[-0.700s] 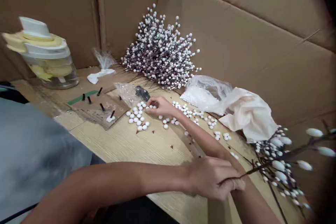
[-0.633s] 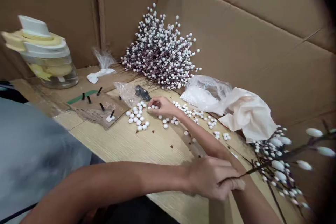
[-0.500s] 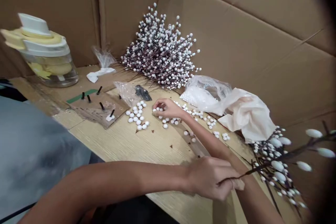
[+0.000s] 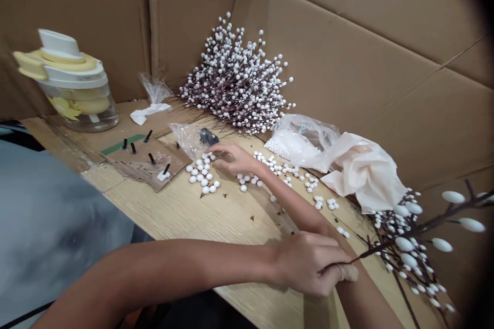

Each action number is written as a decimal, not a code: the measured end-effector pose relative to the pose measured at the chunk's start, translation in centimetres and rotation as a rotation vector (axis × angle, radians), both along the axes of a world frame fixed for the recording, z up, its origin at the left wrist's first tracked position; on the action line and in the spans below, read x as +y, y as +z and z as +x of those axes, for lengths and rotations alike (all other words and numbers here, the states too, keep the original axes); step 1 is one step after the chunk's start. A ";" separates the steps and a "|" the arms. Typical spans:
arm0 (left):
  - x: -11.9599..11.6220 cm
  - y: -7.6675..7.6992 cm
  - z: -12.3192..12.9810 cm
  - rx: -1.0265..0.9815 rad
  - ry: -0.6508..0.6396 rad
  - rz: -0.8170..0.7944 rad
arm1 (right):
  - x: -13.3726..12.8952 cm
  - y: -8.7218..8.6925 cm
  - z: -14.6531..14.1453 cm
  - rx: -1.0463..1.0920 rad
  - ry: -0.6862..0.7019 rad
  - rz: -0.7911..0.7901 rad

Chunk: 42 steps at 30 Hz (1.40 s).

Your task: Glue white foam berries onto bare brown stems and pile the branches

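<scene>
From the lower left my left arm crosses over my right forearm, and my left hand (image 4: 318, 263) is closed around the thin stem of an artificial berry branch (image 4: 434, 222). That branch, dark with oval white berries, points up to the right. My right hand (image 4: 235, 158) is stretched over the table with its fingers apart, their tips at a cluster of loose white berries (image 4: 203, 170). More white berries (image 4: 276, 165) lie behind and right of this hand. I cannot make out anything held in it.
A big bundle of white-berry stems (image 4: 239, 79) leans at the back. Beside it are a clear bag of white beads (image 4: 297, 139) and a crumpled pale bag (image 4: 363, 167). A cardboard piece (image 4: 173, 162) with black pegs and a yellow-lidded bottle (image 4: 83, 92) stand left.
My right hand has shifted left from the middle berries to the left cluster, and its curled fingers have straightened. My left hand still holds the branch. The view has moved slightly.
</scene>
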<state>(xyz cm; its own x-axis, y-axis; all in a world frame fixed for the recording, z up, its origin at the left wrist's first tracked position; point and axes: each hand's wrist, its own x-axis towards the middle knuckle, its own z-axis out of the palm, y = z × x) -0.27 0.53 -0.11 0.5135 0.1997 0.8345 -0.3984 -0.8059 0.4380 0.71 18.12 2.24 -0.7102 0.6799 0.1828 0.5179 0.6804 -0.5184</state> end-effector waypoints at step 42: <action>-0.1 0.2 0.0 0.026 -0.019 0.027 | -2.5 1.8 1.0 -0.105 0.048 0.037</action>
<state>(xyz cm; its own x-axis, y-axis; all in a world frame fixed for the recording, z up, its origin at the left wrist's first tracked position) -0.25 0.46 0.11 0.5386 0.1677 0.8257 -0.4023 -0.8099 0.4268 1.66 15.57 4.03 -0.7583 0.6387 0.1301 0.5345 0.7236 -0.4368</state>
